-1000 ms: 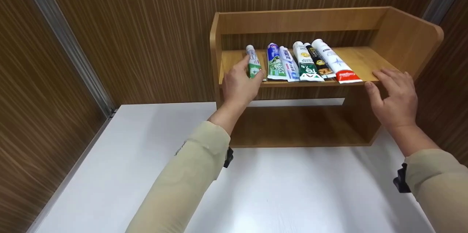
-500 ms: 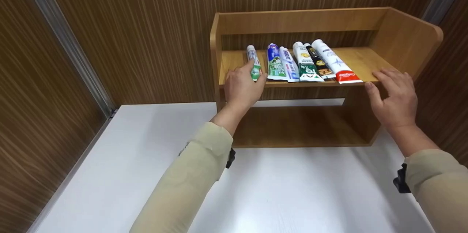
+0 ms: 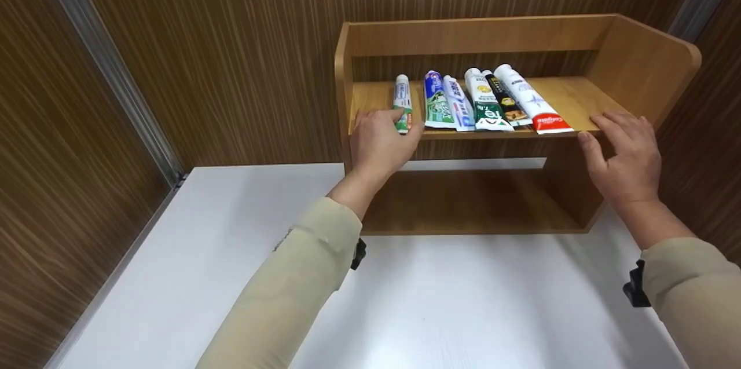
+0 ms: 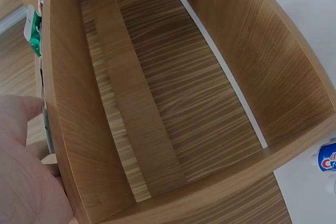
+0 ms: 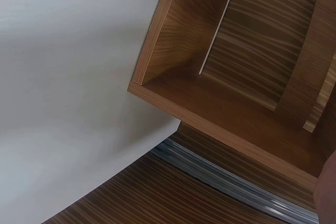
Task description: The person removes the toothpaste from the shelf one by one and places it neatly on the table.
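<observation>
In the head view a slim white-and-green toothpaste tube [image 3: 402, 94] lies at the left of the upper shelf [image 3: 584, 94], cap toward the back. My left hand [image 3: 379, 140] pinches its lower end between thumb and fingers; part of that end is hidden. In the left wrist view the left hand [image 4: 26, 166] is beside the shelf board's edge. Right of the tube lie a blue-and-green tube [image 3: 438, 102], a white-and-purple tube [image 3: 458, 103], a white-and-green tube [image 3: 486, 99], a black tube [image 3: 505, 97] and a white-and-red Colgate tube [image 3: 532, 99]. My right hand [image 3: 628, 157] rests on the shelf's front edge at the right.
The wooden rack [image 3: 480, 36] stands on a white table [image 3: 463, 299] against a wood-grain wall [image 3: 231, 39]. Its lower compartment [image 3: 474, 201] is beneath the tubes. A blue Crest package [image 4: 328, 158] shows at the right edge of the left wrist view.
The slim left tube has shifted slightly right and toward the front edge and now lies straighter. My left hand moved with it, its fingers drawing lower. The right hand has stayed in place.
</observation>
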Tool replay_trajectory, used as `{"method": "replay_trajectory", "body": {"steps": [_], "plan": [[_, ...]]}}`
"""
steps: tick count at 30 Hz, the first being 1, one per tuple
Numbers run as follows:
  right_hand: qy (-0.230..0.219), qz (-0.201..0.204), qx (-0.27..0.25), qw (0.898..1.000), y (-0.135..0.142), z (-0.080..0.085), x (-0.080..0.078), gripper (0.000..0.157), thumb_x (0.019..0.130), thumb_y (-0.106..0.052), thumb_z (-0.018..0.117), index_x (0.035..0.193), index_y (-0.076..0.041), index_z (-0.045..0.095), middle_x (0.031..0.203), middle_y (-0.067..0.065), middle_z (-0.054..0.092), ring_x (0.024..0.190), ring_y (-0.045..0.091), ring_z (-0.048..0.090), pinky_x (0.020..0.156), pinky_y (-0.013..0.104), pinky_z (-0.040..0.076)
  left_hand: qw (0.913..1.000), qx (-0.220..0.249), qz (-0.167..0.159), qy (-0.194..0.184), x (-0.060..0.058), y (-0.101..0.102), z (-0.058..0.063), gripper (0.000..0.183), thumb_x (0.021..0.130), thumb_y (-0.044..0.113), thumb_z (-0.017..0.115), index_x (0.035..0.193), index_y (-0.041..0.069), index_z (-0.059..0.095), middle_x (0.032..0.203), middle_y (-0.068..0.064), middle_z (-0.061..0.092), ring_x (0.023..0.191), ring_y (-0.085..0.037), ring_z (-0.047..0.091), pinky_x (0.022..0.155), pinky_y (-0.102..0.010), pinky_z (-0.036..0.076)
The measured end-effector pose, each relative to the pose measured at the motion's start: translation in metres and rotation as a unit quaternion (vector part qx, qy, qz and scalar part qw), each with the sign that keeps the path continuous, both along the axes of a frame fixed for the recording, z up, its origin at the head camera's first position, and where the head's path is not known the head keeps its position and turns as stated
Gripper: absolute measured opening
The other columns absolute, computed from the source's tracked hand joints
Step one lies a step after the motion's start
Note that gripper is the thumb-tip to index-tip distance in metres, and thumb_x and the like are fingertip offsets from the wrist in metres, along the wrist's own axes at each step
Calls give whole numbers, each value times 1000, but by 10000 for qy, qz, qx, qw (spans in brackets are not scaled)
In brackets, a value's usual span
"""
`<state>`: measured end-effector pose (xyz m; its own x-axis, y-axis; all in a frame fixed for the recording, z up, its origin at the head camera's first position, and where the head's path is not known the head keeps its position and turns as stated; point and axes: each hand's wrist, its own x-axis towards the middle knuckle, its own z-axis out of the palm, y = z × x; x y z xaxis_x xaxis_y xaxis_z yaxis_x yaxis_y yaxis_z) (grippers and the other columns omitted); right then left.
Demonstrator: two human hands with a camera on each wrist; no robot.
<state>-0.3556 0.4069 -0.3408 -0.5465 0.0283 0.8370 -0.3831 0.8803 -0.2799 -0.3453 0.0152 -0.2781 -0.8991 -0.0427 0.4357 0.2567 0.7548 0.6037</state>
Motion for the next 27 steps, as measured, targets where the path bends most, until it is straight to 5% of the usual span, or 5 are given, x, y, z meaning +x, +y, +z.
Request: {"method": "replay_trajectory", "body": {"steps": [9, 27], "plan": [[-352, -137, 1, 9993, -1, 4, 5, 44, 94, -36, 62, 131, -12, 62, 136, 12, 57, 132, 29, 45, 119, 39, 12, 9990, 248, 204, 313, 0, -7, -4, 52, 83, 51, 71, 122, 17, 69, 90, 5, 64, 78, -9, 54, 64, -25, 46], [-285, -90, -11, 9996, -1, 1, 3, 44, 94, -36, 61, 131, -12, 62, 136, 12, 57, 132, 28, 45, 119, 39, 13, 9995, -199, 242, 62, -10, -8, 2, 73, 82, 58, 70, 141, 20, 54, 116, 2, 64, 93, -13, 52, 76, -29, 45]]}}
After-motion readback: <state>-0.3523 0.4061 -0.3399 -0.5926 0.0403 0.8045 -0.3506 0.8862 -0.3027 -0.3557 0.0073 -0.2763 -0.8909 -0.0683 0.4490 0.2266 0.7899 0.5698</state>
